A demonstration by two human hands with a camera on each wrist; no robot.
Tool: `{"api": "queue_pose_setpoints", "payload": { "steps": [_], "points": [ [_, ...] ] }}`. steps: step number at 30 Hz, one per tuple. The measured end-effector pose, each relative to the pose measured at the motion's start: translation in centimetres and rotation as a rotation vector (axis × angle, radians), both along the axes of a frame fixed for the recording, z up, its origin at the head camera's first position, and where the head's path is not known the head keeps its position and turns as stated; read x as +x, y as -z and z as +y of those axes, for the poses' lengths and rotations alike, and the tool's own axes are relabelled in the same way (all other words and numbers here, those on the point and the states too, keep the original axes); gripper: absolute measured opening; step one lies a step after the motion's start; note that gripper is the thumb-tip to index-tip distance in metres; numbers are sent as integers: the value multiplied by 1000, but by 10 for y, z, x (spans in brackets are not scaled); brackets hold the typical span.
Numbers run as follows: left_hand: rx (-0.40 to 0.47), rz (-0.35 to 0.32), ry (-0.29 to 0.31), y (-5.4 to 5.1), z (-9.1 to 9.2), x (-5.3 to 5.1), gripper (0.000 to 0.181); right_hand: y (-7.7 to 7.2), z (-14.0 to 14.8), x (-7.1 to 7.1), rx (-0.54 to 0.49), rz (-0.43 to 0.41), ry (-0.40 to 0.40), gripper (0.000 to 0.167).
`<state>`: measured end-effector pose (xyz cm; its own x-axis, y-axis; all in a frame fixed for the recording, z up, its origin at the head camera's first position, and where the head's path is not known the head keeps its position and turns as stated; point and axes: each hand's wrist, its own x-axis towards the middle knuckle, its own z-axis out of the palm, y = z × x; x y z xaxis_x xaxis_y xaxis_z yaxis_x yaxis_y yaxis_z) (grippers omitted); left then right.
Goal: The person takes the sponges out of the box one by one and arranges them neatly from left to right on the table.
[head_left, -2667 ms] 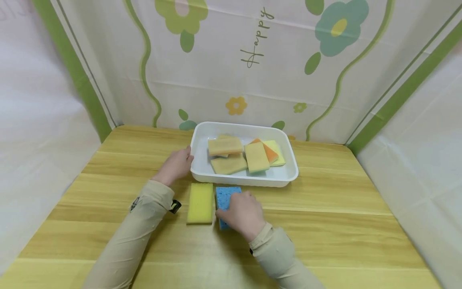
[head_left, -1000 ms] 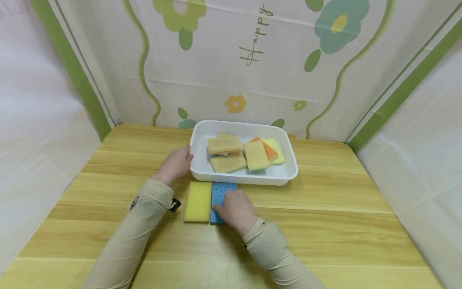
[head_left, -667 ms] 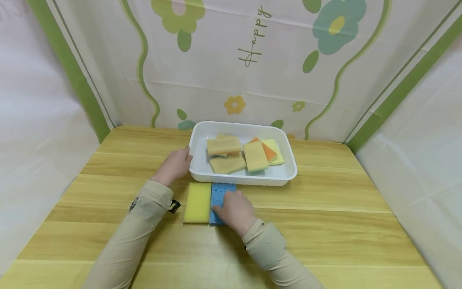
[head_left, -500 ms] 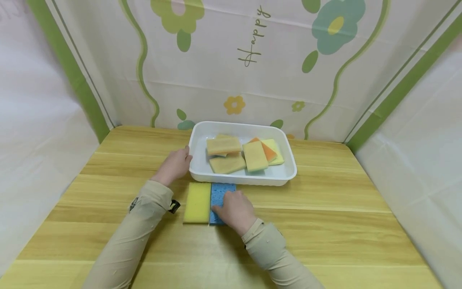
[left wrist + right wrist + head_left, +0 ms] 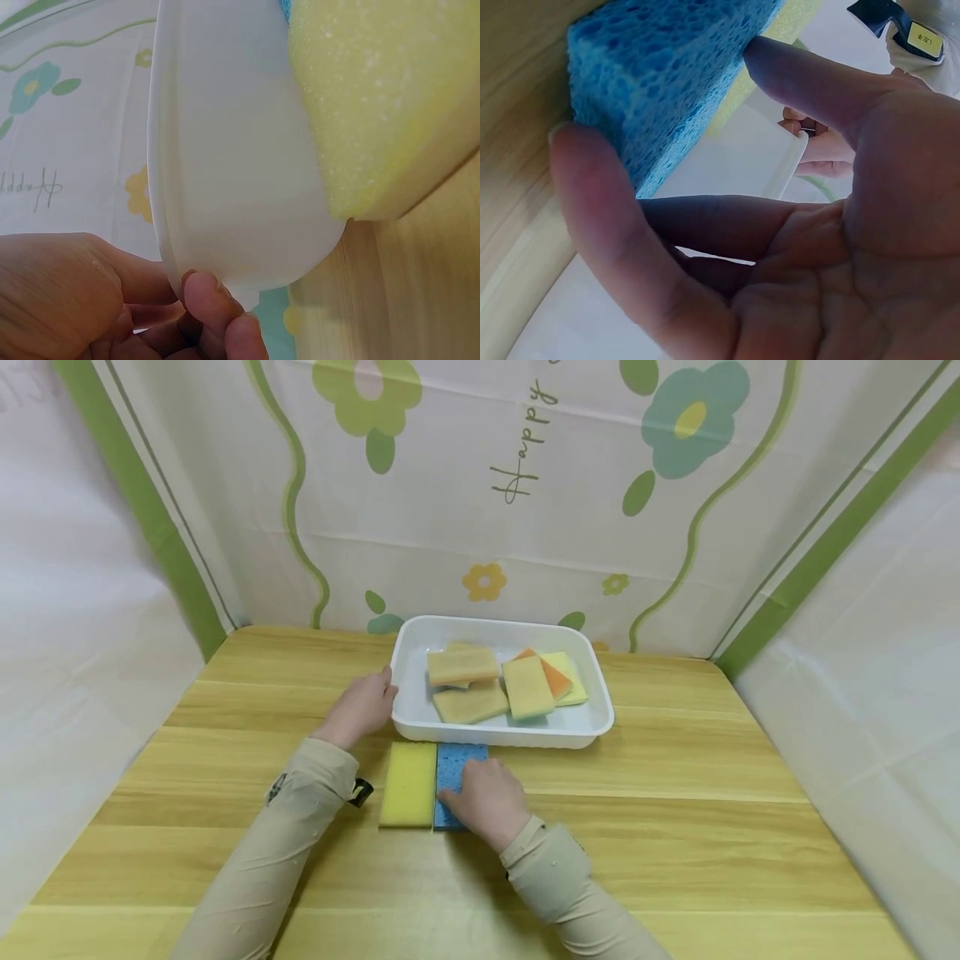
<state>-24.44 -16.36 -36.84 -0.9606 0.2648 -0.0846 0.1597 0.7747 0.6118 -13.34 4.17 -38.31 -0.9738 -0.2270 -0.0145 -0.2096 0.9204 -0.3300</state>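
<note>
My left hand pinches the left rim of a white plastic tray; in the left wrist view its thumb and fingers close on the tray's edge. A blue sponge lies on the table in front of the tray, its right part covered by my right hand. The right wrist view shows that hand's thumb and fingers on opposite sides of the blue sponge. Flat on the table, a yellow sponge lies side by side with the blue one, long edges touching or nearly so.
Inside the tray are several loosely piled sponges: tan ones, an orange one and a pale yellow one. Behind the wooden table hangs a flower-printed cloth, with white sheets at both sides.
My right hand has slid the blue sponge left, closing the gap to the yellow sponge. Over the last second both hands have held still; the view has shifted slightly.
</note>
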Motion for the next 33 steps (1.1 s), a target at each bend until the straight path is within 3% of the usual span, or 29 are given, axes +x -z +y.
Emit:
{"api": "queue_pose_setpoints", "payload": {
  "steps": [10,20,27,33],
  "points": [
    [4,-2,-10,1,0,-1,53,1,-1,0,18,-17,22,59],
    [-10,-5,-18,1,0,-2,53,-3,-1,1,106,-42,72,55],
    [-7,8,-15,2,-1,-2,53,-31,4,9,147,-32,102,52],
    [7,2,-21,2,1,-2,53,-61,18,16,53,111,84,53]
  ]
}}
